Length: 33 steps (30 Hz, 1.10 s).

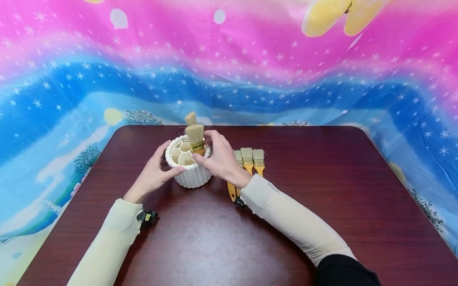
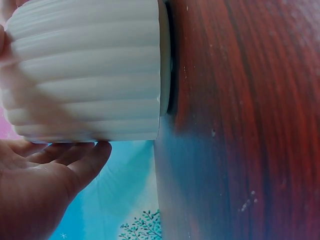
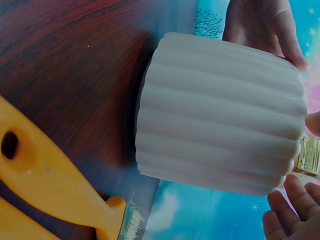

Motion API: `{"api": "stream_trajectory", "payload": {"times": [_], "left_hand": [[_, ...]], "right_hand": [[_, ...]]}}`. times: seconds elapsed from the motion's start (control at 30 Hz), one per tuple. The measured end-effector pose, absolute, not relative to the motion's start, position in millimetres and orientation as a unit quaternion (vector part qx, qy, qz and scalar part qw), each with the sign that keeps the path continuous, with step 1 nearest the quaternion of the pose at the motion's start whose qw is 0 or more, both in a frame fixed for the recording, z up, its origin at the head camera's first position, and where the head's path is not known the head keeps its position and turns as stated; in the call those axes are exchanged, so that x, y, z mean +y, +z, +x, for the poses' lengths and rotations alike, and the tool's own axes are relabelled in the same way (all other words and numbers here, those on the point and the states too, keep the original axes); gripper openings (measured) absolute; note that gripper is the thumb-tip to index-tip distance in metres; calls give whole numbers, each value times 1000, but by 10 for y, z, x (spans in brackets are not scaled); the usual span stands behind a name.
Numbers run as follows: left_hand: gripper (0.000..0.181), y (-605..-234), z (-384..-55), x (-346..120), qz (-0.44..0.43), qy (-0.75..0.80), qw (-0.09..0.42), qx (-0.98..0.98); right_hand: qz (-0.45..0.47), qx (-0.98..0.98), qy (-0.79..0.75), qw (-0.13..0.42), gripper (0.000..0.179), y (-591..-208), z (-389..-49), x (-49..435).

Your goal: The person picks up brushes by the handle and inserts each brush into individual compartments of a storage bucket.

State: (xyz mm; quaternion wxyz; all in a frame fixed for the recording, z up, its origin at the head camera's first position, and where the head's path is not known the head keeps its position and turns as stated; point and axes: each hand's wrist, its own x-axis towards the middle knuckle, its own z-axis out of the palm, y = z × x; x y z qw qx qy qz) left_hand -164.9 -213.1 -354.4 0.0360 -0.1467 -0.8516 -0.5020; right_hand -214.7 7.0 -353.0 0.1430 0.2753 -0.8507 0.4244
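A white ribbed holder (image 1: 193, 176) with several round compartments stands upright on the table. My left hand (image 1: 150, 176) grips its left side, thumb by the front rim and fingers along the wall, seen also in the left wrist view. A paintbrush (image 1: 195, 135) with pale bristles and a gold ferrule stands bristles-up in the holder; a second paintbrush (image 1: 191, 118) shows behind it. My right hand (image 1: 223, 159) is at the holder's right rim. Its thumb and loosely bent fingers lie spread on either side of the front brush. Both brushes' lower handles are hidden inside the holder.
Several more paintbrushes with yellow handles (image 1: 259, 169) lie side by side right of the holder, partly covered by my right wrist. The dark red table (image 1: 322, 178) backs onto a pink and blue patterned cloth (image 1: 250, 71). A small black device (image 1: 147, 217) is at my left wrist.
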Motion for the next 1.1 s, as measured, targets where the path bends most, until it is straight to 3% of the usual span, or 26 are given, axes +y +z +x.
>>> {"api": "stream_trajectory", "payload": {"times": [0.5, 0.87, 1.1], "left_hand": [[84, -3517, -1635, -2117, -142, -496, 29, -856], [90, -3826, -1822, -2247, -147, -512, 37, -846], [89, -3836, -1825, -2254, -150, -506, 46, -848]], "right_hand": [[261, -846, 447, 129, 61, -3536, -2139, 153], [260, -840, 459, 130, 61, -3534, -2142, 241], [254, -837, 467, 132, 58, -3521, -2140, 292]]}}
